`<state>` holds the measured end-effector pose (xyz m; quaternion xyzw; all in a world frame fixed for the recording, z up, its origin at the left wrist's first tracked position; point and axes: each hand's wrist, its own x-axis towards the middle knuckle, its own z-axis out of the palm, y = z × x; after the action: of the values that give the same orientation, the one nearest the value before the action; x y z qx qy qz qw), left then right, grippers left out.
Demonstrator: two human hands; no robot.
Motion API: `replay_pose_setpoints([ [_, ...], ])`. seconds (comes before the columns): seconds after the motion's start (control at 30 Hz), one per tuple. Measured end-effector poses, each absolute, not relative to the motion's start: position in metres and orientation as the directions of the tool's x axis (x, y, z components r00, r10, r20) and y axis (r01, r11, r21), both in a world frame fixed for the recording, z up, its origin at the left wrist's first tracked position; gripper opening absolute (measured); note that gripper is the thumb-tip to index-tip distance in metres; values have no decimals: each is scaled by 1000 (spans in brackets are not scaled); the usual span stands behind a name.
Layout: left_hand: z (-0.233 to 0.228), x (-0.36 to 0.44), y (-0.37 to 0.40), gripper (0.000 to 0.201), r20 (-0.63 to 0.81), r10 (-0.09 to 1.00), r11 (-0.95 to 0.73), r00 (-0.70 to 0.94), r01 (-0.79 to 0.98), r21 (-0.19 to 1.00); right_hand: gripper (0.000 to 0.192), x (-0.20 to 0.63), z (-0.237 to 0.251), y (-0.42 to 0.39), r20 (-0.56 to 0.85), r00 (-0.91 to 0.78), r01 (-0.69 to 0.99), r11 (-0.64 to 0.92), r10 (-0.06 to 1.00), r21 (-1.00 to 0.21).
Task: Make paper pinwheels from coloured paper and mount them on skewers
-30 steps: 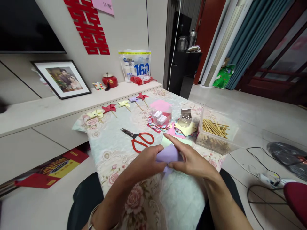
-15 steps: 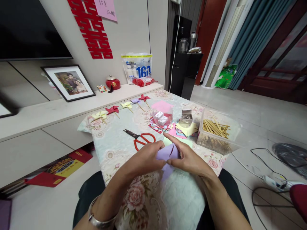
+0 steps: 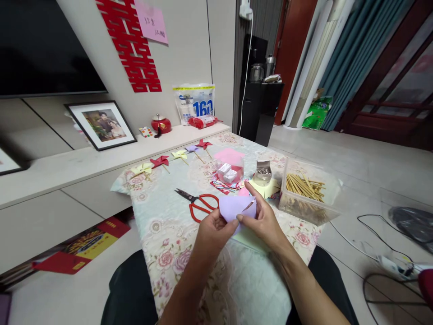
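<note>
A piece of purple paper [image 3: 233, 206], slit and partly folded over, is held up between both my hands above the near part of the table. My left hand [image 3: 214, 230] pinches its lower left side, the thumb pressed toward the middle. From the right, my right hand [image 3: 260, 219] grips it, thumb at the centre and index finger stretched along behind the edge. A pale green sheet [image 3: 252, 239] lies under my hands. Just left of the paper rest scissors [image 3: 199, 201] with red handles, their blades pointing away to the left.
Several paper pinwheels on sticks [image 3: 160, 161] line the table's far left edge. Beyond my hands stand a clear container with small white boxes [image 3: 230, 173], an opened box of metal pins [image 3: 264, 169] and a plastic bin [image 3: 304, 210] of thin sticks. Patterned cloth [image 3: 158, 234] covers the table.
The purple paper has been turned and lifted, so its broad face shows more. My left hand has rotated, its forearm now coming from lower down. The camera view has tilted slightly up.
</note>
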<state>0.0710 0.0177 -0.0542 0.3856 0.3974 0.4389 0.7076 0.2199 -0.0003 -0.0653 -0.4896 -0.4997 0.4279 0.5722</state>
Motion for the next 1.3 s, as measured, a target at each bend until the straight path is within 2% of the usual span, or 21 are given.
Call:
replay_pose_setpoints([
  [0.13, -59, 78, 19, 39, -213, 961, 261, 174, -332, 906, 90, 216, -69, 0, 184, 154, 57, 177, 971, -982],
  [0.27, -62, 75, 19, 31, -216, 963, 257, 161, -307, 916, 87, 214, -68, -1, 179, 145, 93, 167, 973, -982],
  [0.4, -60, 68, 22, 30, -276, 947, 313, 163, -287, 905, 89, 218, -68, 0, 116, 68, 8, 115, 991, -993],
  [0.47, -58, 64, 24, 31, -297, 942, 332, 159, -290, 898, 87, 222, -69, 1, 148, 103, -24, 151, 984, -988],
  [0.53, -57, 59, 28, 34, -300, 942, 333, 150, -314, 889, 73, 227, -71, 1, 238, 201, 12, 241, 950, -970],
  [0.6, -56, 54, 31, 37, -293, 945, 325, 144, -333, 885, 48, 231, -71, 0, 367, 255, 107, 351, 895, -930],
  [0.7, -54, 47, 34, 38, -274, 948, 314, 161, -349, 883, 20, 233, -67, -3, 559, 130, 268, 514, 819, -815],
  [0.8, -53, 43, 37, 37, -265, 945, 318, 190, -359, 877, 19, 231, -62, -6, 635, -62, 354, 612, 770, -707],
  [1.0, -51, 40, 37, 36, -269, 933, 338, 239, -324, 884, 23, 226, -62, -5, 607, -242, 421, 646, 757, -637],
  [1.13, -50, 42, 36, 37, -256, 939, 320, 229, -314, 894, 21, 226, -64, -5, 590, -270, 387, 647, 761, -657],
  [1.3, -46, 48, 33, 29, -240, 950, 289, 199, -276, 917, 14, 227, -63, -5, 544, -292, 337, 617, 787, -712],
])
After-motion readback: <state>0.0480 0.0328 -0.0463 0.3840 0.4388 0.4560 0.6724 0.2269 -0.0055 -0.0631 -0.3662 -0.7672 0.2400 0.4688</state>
